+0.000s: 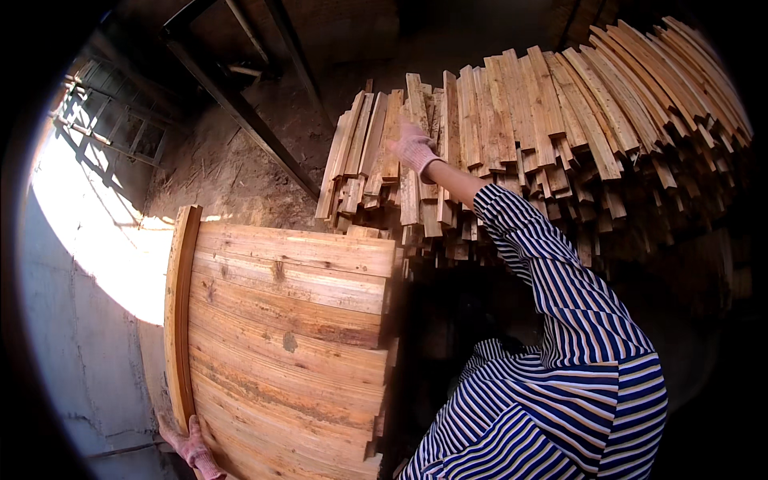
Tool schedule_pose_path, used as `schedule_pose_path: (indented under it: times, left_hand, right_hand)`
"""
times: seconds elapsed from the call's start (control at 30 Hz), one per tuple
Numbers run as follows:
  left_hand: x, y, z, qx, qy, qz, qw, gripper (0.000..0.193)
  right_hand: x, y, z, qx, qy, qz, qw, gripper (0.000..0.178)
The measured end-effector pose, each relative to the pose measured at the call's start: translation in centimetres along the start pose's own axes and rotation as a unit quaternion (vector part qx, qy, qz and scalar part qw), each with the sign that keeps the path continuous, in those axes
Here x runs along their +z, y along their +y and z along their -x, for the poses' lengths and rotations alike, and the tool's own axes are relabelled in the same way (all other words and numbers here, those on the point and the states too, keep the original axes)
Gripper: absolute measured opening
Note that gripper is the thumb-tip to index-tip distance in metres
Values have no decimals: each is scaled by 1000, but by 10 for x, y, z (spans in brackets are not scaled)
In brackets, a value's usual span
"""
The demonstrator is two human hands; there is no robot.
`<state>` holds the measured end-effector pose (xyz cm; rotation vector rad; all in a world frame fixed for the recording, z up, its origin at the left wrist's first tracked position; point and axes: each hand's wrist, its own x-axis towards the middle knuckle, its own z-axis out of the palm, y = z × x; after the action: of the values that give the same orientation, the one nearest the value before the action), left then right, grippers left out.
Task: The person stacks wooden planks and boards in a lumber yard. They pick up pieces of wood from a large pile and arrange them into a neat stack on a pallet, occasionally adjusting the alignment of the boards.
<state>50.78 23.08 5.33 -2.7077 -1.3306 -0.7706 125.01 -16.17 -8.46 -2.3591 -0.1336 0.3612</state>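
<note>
My left hand (192, 450), in a pink knit glove, grips the lower end of an upright wooden strip (181, 304), thumb on one side and fingers on the other. This strip stands along the left ends of a row of flat-laid boards (288, 320). My right hand (416, 150), gloved alike, reaches far forward over a large pile of cut planks (504, 112). Its thumb and a finger look spread apart, over the planks at the pile's left part. Whether it touches one is hard to tell.
Behind the boards stands a dark metal frame with a slanting post (240, 112) above a dirt floor (240, 172). Bright sunlight falls on the pale concrete ground (88, 344) at left. A ladder-like metal frame (120, 120) is at the far left.
</note>
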Motion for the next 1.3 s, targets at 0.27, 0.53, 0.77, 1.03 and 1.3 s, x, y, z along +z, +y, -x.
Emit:
schedule_pose_path:
  times: [0.27, 0.53, 0.77, 1.03, 1.3]
  left_hand:
    - [-64, 451, 78, -163, -545, 490, 661, 48]
    - [257, 662, 123, -232, -439, 666, 557, 63]
    - [507, 678, 82, -114, -484, 101, 862, 93]
    - [449, 692, 94, -165, -497, 460, 717, 65]
    - [425, 688, 150, -47, -430, 449, 782, 55]
  right_hand:
    - [98, 167, -131, 109, 60, 155, 980, 96]
    - [53, 166, -153, 176, -58, 72, 980, 90]
    - [-16, 240, -136, 72, -82, -568, 816, 77]
    - [-21, 236, -36, 26, -105, -496, 862, 83]
    - [-63, 276, -9, 216, -343, -596, 693, 47]
